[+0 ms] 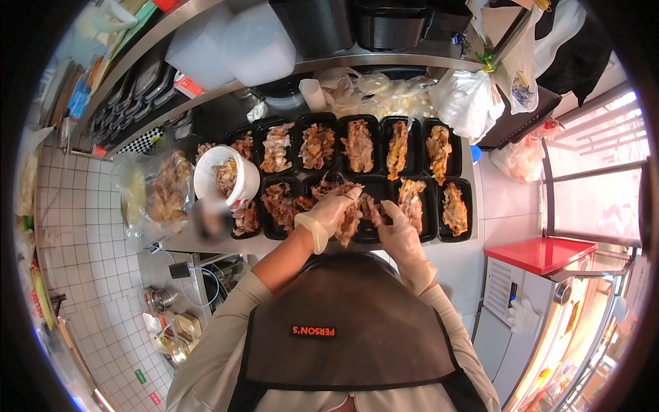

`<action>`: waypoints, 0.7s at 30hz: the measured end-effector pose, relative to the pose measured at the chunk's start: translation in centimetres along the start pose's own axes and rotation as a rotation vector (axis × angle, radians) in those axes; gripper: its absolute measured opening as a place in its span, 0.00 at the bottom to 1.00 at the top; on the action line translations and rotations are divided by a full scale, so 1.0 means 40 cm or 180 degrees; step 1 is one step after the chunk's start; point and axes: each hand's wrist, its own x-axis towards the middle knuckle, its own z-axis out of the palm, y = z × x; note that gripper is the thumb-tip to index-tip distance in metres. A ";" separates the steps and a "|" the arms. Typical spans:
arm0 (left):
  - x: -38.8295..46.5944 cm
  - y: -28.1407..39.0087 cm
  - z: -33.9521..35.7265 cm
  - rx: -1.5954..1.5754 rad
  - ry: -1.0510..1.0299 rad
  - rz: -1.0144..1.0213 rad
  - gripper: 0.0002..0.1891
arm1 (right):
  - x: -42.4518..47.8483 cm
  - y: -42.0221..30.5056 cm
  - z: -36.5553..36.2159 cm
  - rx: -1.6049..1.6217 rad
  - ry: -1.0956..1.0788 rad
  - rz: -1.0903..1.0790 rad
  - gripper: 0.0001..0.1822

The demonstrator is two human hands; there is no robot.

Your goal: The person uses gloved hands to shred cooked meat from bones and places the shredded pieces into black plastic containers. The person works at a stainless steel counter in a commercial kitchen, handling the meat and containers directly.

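Observation:
Both my hands wear translucent disposable gloves. My left hand (329,211) grips a chunk of cooked, bony meat (348,226) over the front row of black plastic trays. Just right of it, my right hand (403,232) pinches a smaller strip of meat (369,208) between thumb and fingers. Below both hands lies a black tray (373,184), its inside partly covered by them. To the right, one tray holds a browned meat piece (411,203); the far-right tray holds another (455,210). Left of my left hand, a tray contains torn meat (279,203).
A back row of trays also holds meat (359,147). On the left stand a white bucket (247,175) with meat scraps and a clear plastic bag (167,190) of meat. Plastic bags (381,95) lie behind. Overhead, a metal shelf (329,64) carries stacked black containers (389,26).

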 end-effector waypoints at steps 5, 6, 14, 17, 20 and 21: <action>0.063 -0.031 -0.018 -0.0382 0.0058 0.0664 0.20 | -0.028 -0.086 -0.014 0.0920 -0.0552 0.0460 0.26; 0.037 -0.003 0.013 -0.0285 0.0120 0.0769 0.20 | -0.045 -0.126 -0.017 0.1033 -0.0612 0.0371 0.27; -0.011 0.064 0.083 0.0055 -0.0150 0.1668 0.19 | -0.094 -0.330 0.026 -0.0035 -0.0204 -0.0058 0.23; -0.072 0.106 0.101 -0.0128 -0.0381 0.1727 0.22 | -0.089 -0.309 0.054 0.0238 0.0111 -0.0034 0.24; -0.074 0.114 0.095 -0.0583 -0.0852 0.1816 0.26 | -0.059 -0.250 0.083 0.1064 0.0186 -0.0105 0.23; -0.075 0.120 0.092 -0.0655 -0.0921 0.1788 0.27 | -0.062 -0.260 0.079 0.1017 0.0142 -0.0212 0.23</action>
